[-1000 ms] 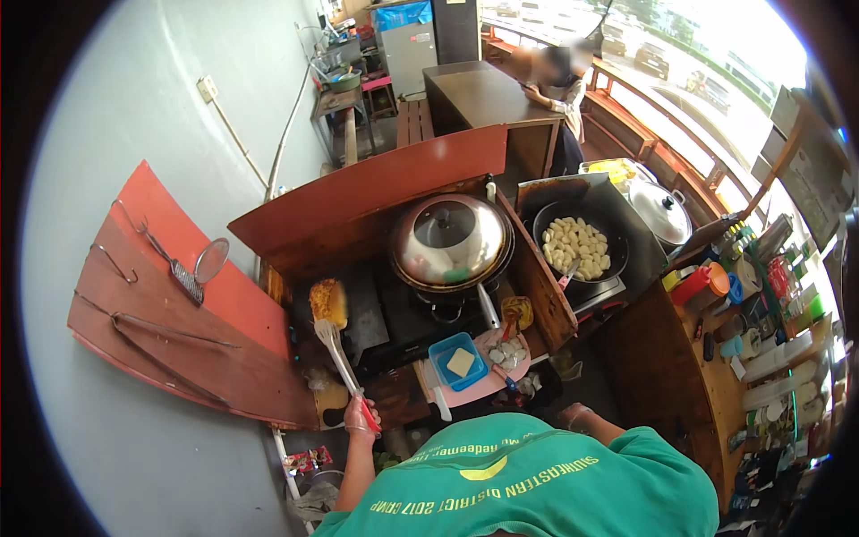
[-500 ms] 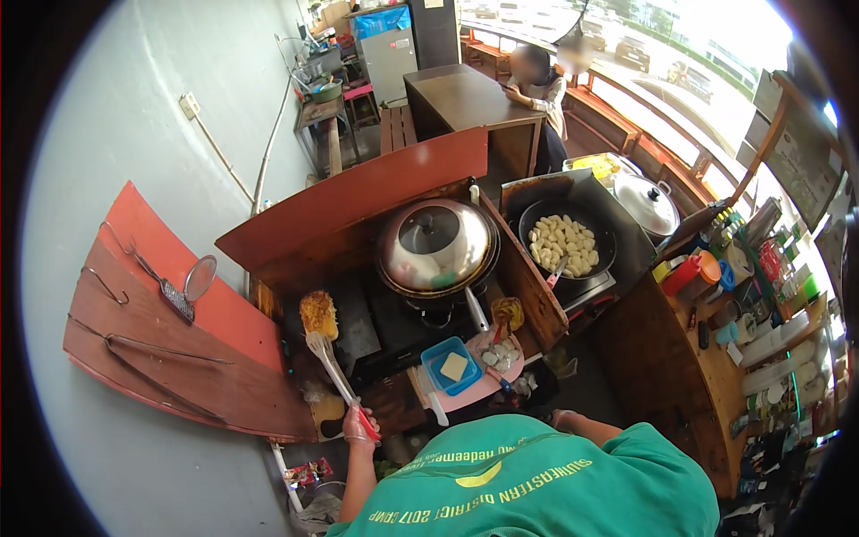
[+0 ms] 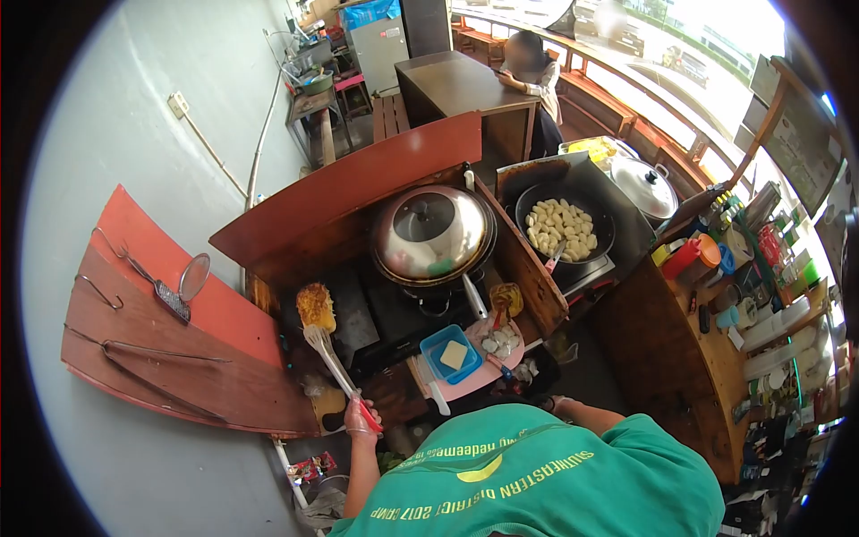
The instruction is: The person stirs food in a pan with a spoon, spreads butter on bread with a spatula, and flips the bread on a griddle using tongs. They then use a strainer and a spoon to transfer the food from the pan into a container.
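Note:
My left hand [image 3: 362, 417], in what looks like a clear plastic glove, is closed on the red handle of metal tongs [image 3: 331, 362]. The far end of the tongs touches a browned, toasted-looking piece of bread [image 3: 316, 307] on the dark griddle [image 3: 351, 313]. My right hand [image 3: 557, 405] is low beside the green shirt [image 3: 528, 470], its fingers mostly hidden, so its grip cannot be made out. Nearer the middle, a blue tub [image 3: 436, 352] holds a pale yellow block [image 3: 453, 355]. Beside it are a white-handled knife [image 3: 437, 396] and a pink board [image 3: 467, 383].
A domed lid [image 3: 434, 233] covers a pan, its handle [image 3: 474, 297] pointing toward me. To the right, a black wok [image 3: 601, 228] holds many pale pieces. Bottles and cups crowd the right counter [image 3: 684, 336]. A wooden side panel [image 3: 152, 358] carries hanging utensils. One person [image 3: 537, 80] is at the far table [image 3: 465, 80].
The whole view shifts slightly left and up. My left hand keeps hold of the tongs, which stay against the bread. My right forearm shows a little more beside the shirt.

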`<state>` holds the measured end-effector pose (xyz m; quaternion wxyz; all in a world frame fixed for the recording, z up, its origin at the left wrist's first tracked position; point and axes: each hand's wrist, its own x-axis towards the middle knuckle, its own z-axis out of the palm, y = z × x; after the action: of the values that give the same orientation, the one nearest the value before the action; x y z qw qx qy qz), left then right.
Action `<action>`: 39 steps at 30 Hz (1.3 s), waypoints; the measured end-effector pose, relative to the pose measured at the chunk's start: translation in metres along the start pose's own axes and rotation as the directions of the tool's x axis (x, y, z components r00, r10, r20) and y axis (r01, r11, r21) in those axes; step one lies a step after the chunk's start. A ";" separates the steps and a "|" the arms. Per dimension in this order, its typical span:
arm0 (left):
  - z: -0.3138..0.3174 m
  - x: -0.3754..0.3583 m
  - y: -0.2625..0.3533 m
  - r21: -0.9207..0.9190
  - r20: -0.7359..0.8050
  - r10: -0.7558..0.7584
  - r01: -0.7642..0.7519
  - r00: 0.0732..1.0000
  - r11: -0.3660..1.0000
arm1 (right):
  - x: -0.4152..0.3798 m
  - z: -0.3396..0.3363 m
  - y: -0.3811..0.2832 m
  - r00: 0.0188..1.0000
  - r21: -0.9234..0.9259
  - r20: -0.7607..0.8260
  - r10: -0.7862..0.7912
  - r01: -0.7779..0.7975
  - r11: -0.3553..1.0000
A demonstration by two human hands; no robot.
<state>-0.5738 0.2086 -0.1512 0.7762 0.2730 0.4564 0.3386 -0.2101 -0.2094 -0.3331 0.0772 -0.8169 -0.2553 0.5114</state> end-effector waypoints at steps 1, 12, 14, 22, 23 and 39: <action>0.000 -0.001 0.000 0.005 0.002 0.004 -0.004 1.000 1.000 | 0.000 -0.001 0.000 1.000 -0.009 -0.011 -0.014 0.014 1.000; 0.005 -0.012 0.012 0.026 -0.035 0.028 -0.027 0.999 0.999 | -0.075 -0.043 -0.060 0.996 -0.021 0.015 0.092 -0.092 0.996; 0.009 -0.022 0.023 0.022 -0.045 0.055 -0.054 0.997 0.998 | -0.085 -0.050 -0.066 0.994 -0.085 0.080 0.075 -0.068 0.994; -0.003 -0.025 0.049 0.049 -0.184 0.075 -0.067 0.980 0.997 | -0.051 -0.031 -0.033 0.984 -0.158 0.124 0.125 -0.105 0.982; -0.006 -0.028 0.050 0.047 -0.192 0.072 -0.064 0.979 0.997 | -0.063 -0.036 -0.042 0.988 -0.183 0.102 0.119 -0.099 0.978; 0.022 -0.028 0.062 0.214 -0.066 -0.156 0.167 0.986 0.963 | -0.028 -0.017 -0.024 0.976 -0.202 0.111 0.190 -0.165 0.965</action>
<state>-0.5813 0.2229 -0.0817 0.7551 0.3103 0.5303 0.2286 -0.2132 -0.2007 -0.2938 -0.0648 -0.8054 -0.2336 0.5410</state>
